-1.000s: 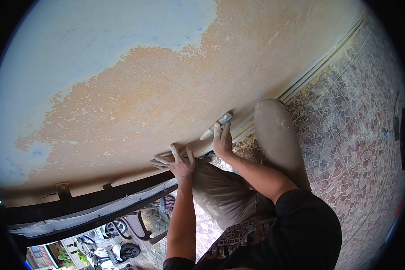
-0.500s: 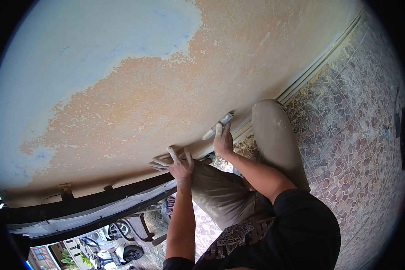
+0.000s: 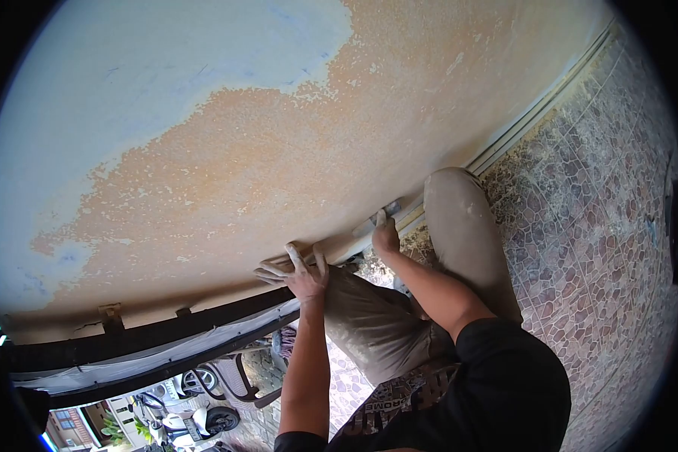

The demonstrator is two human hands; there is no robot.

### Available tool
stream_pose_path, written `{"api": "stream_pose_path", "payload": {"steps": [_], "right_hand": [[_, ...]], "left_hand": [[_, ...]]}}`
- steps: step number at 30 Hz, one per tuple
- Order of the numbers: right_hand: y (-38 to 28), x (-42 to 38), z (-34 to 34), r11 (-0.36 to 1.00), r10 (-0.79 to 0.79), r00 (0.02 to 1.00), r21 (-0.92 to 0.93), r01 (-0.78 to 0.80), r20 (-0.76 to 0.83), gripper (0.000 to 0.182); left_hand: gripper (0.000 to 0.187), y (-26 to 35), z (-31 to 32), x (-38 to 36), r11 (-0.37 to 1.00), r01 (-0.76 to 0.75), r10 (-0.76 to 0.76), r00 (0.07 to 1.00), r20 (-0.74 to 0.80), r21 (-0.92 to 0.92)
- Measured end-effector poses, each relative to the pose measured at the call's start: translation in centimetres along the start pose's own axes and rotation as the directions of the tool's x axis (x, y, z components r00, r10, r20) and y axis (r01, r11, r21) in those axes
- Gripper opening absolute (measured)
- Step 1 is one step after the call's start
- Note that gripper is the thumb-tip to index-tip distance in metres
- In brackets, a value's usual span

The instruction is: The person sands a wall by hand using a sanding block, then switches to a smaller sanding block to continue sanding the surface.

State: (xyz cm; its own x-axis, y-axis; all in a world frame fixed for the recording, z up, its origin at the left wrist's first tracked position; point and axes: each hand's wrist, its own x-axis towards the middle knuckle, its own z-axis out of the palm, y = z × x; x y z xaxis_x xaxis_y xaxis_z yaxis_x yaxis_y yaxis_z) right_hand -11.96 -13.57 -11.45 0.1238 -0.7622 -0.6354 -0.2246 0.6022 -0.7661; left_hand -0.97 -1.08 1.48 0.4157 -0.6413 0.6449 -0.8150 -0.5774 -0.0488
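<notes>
My left hand [image 3: 305,280] rests against the low part of the wall [image 3: 241,166], its dusty fingers spread and nothing in its grip. Further right, near the base of the wall, my right hand [image 3: 386,236] grips a flat, greyish, dust-covered hand tool [image 3: 392,207]. The tool lies against the wall surface; its exact kind is not clear, and my fingers cover its middle. Around both hands the wall is worn to a patchy orange-tan, with a smoother pale bluish-white area [image 3: 166,60] farther up.
My bent knee [image 3: 459,200] is close beside my right hand. Stone-pattern floor [image 3: 572,279] with pale dust runs along the wall base. A dark-edged beam [image 3: 166,339] lies at lower left, with a chair [image 3: 241,380] and a white motorcycle [image 3: 192,429] beyond.
My right hand and the tool have shifted slightly right and down toward the wall base, and the hand has turned. My left hand stays nearly in place, fingers still spread.
</notes>
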Motion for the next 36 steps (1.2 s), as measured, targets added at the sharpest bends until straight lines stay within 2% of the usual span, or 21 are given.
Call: {"api": "stream_pose_path", "payload": {"steps": [1,2,3,5,6,7,9,11,13,14,15,17,21,23,24,25,28,30,33,35,36], "right_hand": [[-1.4,0.5,-0.4,0.928,0.300,0.947,0.196,-0.318,0.116,0.066],[-2.2,0.6,-1.2,0.830,0.442,0.850,0.228,-0.509,0.288,0.067],[-2.6,-0.1,-0.5,0.827,0.447,0.847,0.227,-0.514,0.287,0.067],[-3.5,-1.2,1.1,0.956,0.055,0.998,0.290,-0.043,-0.036,0.068],[-4.6,-2.9,0.4,0.987,-0.072,0.996,0.144,0.078,-0.052,0.068],[-4.8,-3.5,-0.5,0.987,-0.075,0.996,0.136,0.082,-0.055,0.068],[-5.2,-4.1,-2.0,0.943,-0.329,0.944,-0.050,0.328,-0.002,0.066],[-2.2,-0.7,-0.4,0.959,-0.275,0.959,-0.092,0.269,-0.062,0.065],[-2.5,1.2,0.1,0.943,0.171,0.978,0.268,-0.198,0.122,0.068],[-4.4,-0.2,-1.6,0.877,0.311,0.911,0.289,-0.385,0.270,0.071],[-5.2,-1.2,-1.5,0.877,0.314,0.911,0.287,-0.386,0.267,0.071],[-6.4,-3.0,-0.6,0.881,0.108,0.987,0.447,-0.152,0.123,0.071],[-5.0,-4.0,0.4,0.932,-0.267,0.963,0.243,0.270,-0.046,0.075],[-1.6,-0.5,-0.1,0.980,-0.160,0.986,0.126,0.154,0.036,0.077],[0.0,2.8,0.6,0.966,0.198,0.978,0.159,-0.205,0.063,0.065],[-0.4,2.7,0.0,0.828,0.439,0.865,0.264,-0.494,0.243,0.063],[-4.4,-2.0,0.4,0.834,0.325,0.898,0.359,-0.420,0.297,0.061],[-6.7,-6.5,0.3,0.891,0.193,0.916,0.328,-0.313,0.351,0.074],[-7.1,-7.6,0.3,0.867,0.001,0.941,0.469,-0.169,0.338,0.070],[-6.8,-6.4,0.0,0.908,0.055,0.992,0.408,-0.096,0.113,0.071],[-4.0,-2.2,0.7,0.863,0.220,0.961,0.427,-0.271,0.166,0.069]], "left_hand": [[0.084,-0.3,0.0,0.0,1.000,-0.004,0.004,1.000,0.001,0.004],[0.084,-0.5,0.0,-0.1,1.000,-0.003,0.003,1.000,0.012,0.004],[0.083,-0.7,0.1,-0.3,1.000,-0.001,0.001,1.000,0.023,0.003],[0.082,-0.8,0.4,-0.5,1.000,0.013,-0.013,0.999,0.041,-0.002],[0.082,-0.7,0.6,-0.7,1.000,0.022,-0.021,0.999,0.050,-0.006],[0.081,-0.5,0.9,-0.9,0.999,0.033,-0.032,0.998,0.056,-0.012],[0.081,0.0,1.5,-1.0,0.998,0.052,-0.050,0.997,0.064,-0.024],[0.080,-0.3,2.0,-0.6,0.998,0.054,-0.053,0.997,0.063,-0.026],[0.079,-1.2,1.8,-0.8,0.998,0.055,-0.054,0.995,0.079,-0.014],[0.078,-1.4,1.4,-1.5,0.998,0.061,-0.059,0.994,0.097,-0.009],[0.078,-1.3,1.4,-1.7,0.998,0.066,-0.064,0.992,0.106,-0.013],[0.077,-1.0,1.0,-1.3,0.998,0.066,-0.063,0.993,0.104,-0.018],[0.076,-0.8,0.9,-1.2,0.998,0.059,-0.060,0.991,0.118,0.008],[0.075,-1.0,0.8,-1.2,0.998,0.061,-0.062,0.990,0.124,0.013],[0.077,-1.1,0.8,-1.2,0.999,0.051,-0.053,0.991,0.123,0.016],[0.080,-1.3,0.8,-1.3,0.999,0.040,-0.042,0.992,0.123,0.020],[0.086,-1.8,1.5,-1.3,0.998,-0.059,0.059,0.998,-0.006,-0.001],[0.089,-1.3,0.7,-0.7,0.998,-0.060,0.060,0.998,-0.006,0.000],[0.090,-1.2,1.0,-1.1,0.999,-0.047,0.047,0.999,0.024,-0.008],[0.089,-2.1,1.3,-1.7,1.000,-0.029,0.029,0.998,0.049,0.005],[0.088,-2.2,1.5,-2.0,1.000,-0.009,0.008,0.997,0.082,0.005]]}}
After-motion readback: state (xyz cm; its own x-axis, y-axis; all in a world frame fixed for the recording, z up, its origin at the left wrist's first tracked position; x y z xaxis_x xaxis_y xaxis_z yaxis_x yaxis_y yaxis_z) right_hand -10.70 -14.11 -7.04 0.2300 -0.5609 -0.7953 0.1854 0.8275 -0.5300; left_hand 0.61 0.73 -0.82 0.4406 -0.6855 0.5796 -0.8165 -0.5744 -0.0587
